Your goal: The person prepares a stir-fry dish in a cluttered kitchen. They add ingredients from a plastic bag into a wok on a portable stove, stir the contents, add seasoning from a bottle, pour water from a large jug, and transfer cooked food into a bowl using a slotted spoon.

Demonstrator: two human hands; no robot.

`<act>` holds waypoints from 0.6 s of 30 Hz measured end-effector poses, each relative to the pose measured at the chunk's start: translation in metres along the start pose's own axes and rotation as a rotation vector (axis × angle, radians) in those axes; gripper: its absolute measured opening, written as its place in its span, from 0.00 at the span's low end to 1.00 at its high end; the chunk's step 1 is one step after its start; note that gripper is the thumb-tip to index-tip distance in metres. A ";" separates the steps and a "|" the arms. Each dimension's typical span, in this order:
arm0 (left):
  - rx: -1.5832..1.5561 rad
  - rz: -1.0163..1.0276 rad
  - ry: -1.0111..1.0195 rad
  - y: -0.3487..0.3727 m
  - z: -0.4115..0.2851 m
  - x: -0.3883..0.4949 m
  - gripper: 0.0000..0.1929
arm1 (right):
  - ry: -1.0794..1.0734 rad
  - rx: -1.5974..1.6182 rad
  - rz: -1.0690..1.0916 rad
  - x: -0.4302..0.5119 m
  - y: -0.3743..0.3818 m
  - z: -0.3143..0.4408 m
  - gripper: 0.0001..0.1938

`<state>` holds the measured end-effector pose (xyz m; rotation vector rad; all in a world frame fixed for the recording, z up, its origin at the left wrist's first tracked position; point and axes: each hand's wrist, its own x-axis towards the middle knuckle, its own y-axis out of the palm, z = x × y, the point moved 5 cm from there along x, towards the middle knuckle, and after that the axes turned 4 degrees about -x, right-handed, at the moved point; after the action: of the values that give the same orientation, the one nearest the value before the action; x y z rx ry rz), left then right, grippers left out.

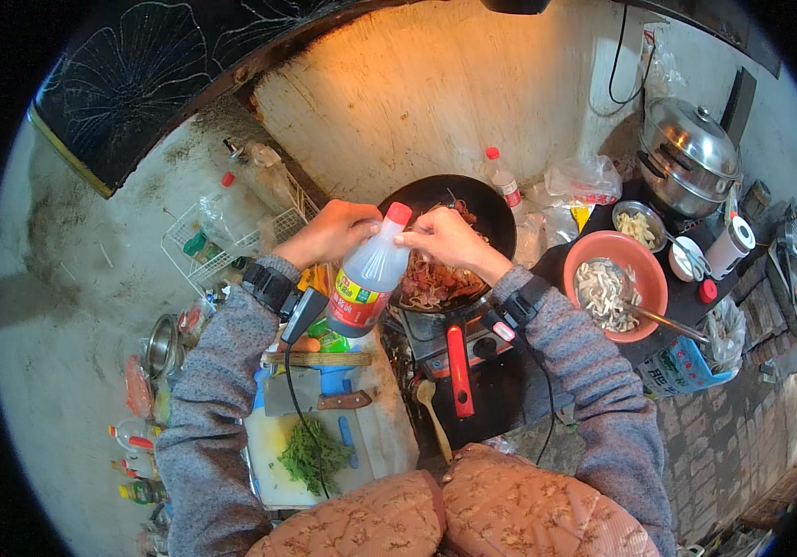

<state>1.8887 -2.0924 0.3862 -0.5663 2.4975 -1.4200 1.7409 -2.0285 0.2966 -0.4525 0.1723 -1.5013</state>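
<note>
A translucent plastic seasoning bottle [368,278] with a red cap [399,213] and a red-and-yellow label is held tilted, its cap end up and to the right. My left hand [332,233] pinches its neck from the left. From the other side my right hand [450,240] grips the neck, thumb just below the cap. Behind and below the hands sits a black wok [503,226] with a red handle [459,372], on a gas stove [433,341]. Sliced meat and other cooked pieces [433,284] lie in the wok, partly hidden by my hands and the bottle.
A cutting board [269,480] at left holds chopped greens [313,456]; a cleaver [294,392] lies above them. A wooden spoon [433,418] lies beside the stove. On the right are a pink bowl [656,268] of sliced mushrooms and a steel steamer pot [691,157].
</note>
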 end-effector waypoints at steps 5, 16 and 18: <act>-0.037 0.024 -0.054 0.002 0.005 0.004 0.10 | -0.209 0.242 0.010 0.004 0.003 -0.004 0.07; 0.100 0.097 -0.082 0.007 0.019 0.016 0.10 | -0.041 0.423 -0.225 -0.031 -0.035 -0.021 0.05; 0.164 0.118 -0.056 0.009 0.023 0.021 0.10 | -0.031 0.455 -0.255 -0.049 -0.043 -0.018 0.04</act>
<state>1.8759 -2.1149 0.3668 -0.4148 2.3032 -1.5232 1.6907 -1.9836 0.2889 -0.1328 -0.2584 -1.7213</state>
